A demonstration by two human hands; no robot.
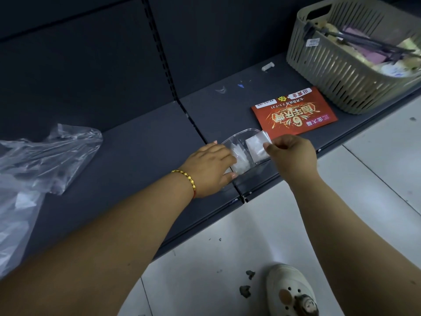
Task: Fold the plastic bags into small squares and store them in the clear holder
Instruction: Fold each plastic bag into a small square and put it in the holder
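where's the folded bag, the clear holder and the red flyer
folded bag [257, 148], head view, on the middle of the white square the right hand pinches
clear holder [241, 133], head view, on its far rim
red flyer [293, 112], head view, on its printed middle
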